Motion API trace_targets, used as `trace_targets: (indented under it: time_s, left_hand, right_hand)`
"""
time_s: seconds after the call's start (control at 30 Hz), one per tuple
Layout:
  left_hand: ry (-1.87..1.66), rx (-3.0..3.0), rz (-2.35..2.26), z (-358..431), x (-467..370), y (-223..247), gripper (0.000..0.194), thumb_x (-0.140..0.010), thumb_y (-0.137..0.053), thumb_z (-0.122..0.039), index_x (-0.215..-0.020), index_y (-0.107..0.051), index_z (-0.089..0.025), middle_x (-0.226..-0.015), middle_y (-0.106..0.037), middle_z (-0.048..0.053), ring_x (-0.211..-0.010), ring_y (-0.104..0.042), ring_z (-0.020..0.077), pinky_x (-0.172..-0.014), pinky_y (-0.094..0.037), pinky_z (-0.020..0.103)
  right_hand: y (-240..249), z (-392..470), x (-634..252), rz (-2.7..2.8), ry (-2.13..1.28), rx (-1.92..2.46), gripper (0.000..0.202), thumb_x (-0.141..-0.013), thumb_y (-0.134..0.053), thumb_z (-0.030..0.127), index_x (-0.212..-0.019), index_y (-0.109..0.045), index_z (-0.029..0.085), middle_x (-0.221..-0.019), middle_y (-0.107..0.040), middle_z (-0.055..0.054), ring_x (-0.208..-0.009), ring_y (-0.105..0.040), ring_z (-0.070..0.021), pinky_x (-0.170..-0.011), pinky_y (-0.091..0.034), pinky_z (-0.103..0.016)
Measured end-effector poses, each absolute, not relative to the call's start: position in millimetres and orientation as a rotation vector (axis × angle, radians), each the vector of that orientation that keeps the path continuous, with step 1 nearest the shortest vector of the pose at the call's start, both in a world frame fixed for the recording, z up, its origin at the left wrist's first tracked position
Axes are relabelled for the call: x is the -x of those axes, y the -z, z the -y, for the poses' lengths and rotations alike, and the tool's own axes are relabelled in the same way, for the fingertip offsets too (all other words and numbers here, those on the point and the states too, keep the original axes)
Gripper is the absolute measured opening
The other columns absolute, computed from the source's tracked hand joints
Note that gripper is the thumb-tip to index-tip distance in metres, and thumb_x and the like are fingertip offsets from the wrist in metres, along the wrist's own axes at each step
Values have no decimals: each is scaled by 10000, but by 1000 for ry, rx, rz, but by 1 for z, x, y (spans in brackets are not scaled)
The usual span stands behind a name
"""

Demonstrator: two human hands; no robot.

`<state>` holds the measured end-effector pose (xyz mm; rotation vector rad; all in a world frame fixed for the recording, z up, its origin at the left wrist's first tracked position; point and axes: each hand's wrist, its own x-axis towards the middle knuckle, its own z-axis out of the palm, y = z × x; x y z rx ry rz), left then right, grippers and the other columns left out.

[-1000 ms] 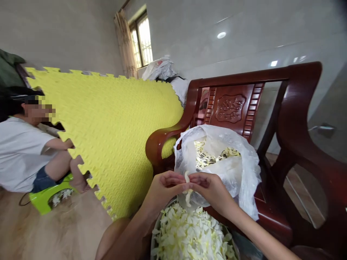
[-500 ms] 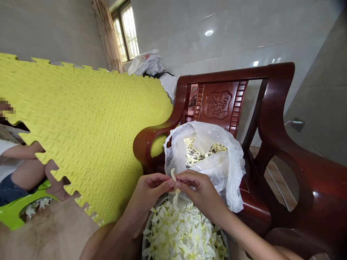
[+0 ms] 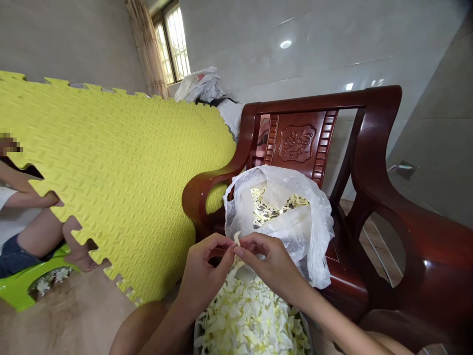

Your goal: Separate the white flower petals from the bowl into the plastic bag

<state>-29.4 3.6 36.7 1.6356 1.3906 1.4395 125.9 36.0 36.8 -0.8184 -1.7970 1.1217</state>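
Between the fingertips of both hands is a pale cream flower, pinched above a metal basin. My left hand is closed, thumb and forefinger pressed on it from the left. My right hand grips it from the right in the same way, and the two hands meet. Below them the basin is heaped with white and yellow-green flowers. Just beyond my hands, a white plastic bag stands with its mouth spread, and slender cream pieces show inside it.
The bag rests on a dark red wooden armchair. A large yellow foam mat curves along the left. Behind its edge a person sits on a green stool, with whitish pieces beneath. White sacks lie near the window.
Both hands keep their pinch on the flower, with the fingers shifted slightly. My left hand has turned a little and its thumb sits lower. The seated person's arm has moved slightly.
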Motion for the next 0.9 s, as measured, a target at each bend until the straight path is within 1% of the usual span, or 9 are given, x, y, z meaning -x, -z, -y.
trace_targets:
  time_s: [0.1, 0.2, 0.3, 0.47, 0.53, 0.6, 0.7, 0.8, 0.9]
  left_hand:
    - [-1418, -1652, -1396, -4, 31, -35, 178, -819, -623, -330, -740, -656, -174, -722, -685, 29, -692, -648, 168, -653, -532, 251]
    - [-1431, -1681, -1452, -4, 28, -31, 176, -828, -602, -323, -737, -644, -178, -725, -682, 32, -692, -652, 175, -657, -527, 264]
    - [-1434, -1734, -1577, -5, 22, -26, 192, -838, -582, -324, -714, -634, -187, -709, -676, 33, -674, -647, 179, -639, -506, 271]
    - [-1542, -1810, -1933, -11, 26, -21, 135, -784, -597, -261, -663, -631, -213, -678, -672, 27, -663, -633, 195, -659, -469, 292]
    - [-1613, -1787, -2065, -15, 36, -24, 109, -751, -621, -268, -656, -643, -219, -688, -683, 32, -686, -640, 214, -686, -471, 308]
    - [-1671, -1632, -2114, -18, 49, -29, 113, -745, -629, -305, -683, -660, -216, -708, -702, 37, -702, -659, 226, -692, -487, 313]
    - [-1741, -1372, -2067, -21, 67, -37, 176, -754, -638, -372, -737, -676, -201, -731, -725, 36, -711, -683, 224, -664, -507, 292]
    - [-1645, -1375, -1923, -22, 70, -39, 223, -739, -663, -408, -730, -691, -187, -715, -733, 33, -694, -684, 217, -639, -512, 273]
    - [-1434, -1547, -1783, -23, 61, -32, 239, -752, -663, -417, -745, -721, -185, -729, -745, 34, -683, -680, 212, -632, -513, 266]
  right_hand:
    - [-36, -37, -126, 1859, -1074, 836, 216, -912, -561, 344, -863, -693, 180, -797, -670, -23, -754, -608, -154, -654, -447, -245]
    - [-34, -37, -125, 1963, -868, 840, 233, -928, -489, 267, -840, -690, 186, -778, -656, -23, -721, -589, -155, -637, -421, -257]
    - [-27, -37, -119, 1977, -662, 934, 226, -891, -486, 235, -774, -671, 181, -724, -648, -31, -673, -576, -165, -642, -407, -278]
    - [-9, -52, -114, 1839, -523, 1179, 189, -805, -524, 225, -644, -616, 193, -635, -615, -22, -595, -529, -163, -608, -346, -284]
    - [-4, -67, -123, 1710, -595, 1249, 173, -741, -572, 235, -571, -576, 201, -586, -583, -14, -566, -491, -158, -580, -314, -282]
    - [-3, -85, -138, 1549, -719, 1298, 187, -702, -597, 266, -530, -552, 207, -542, -560, -8, -535, -469, -154, -546, -301, -277]
    - [-4, -111, -167, 1391, -844, 1313, 225, -712, -588, 369, -570, -585, 194, -555, -585, -24, -528, -495, -160, -525, -340, -276]
    - [-4, -123, -187, 1327, -997, 1272, 335, -692, -634, 484, -631, -651, 155, -582, -617, -43, -534, -510, -156, -530, -372, -281]
    - [-2, -121, -189, 1347, -1151, 1211, 402, -643, -729, 528, -662, -701, 127, -582, -626, -37, -520, -487, -130, -517, -348, -267]
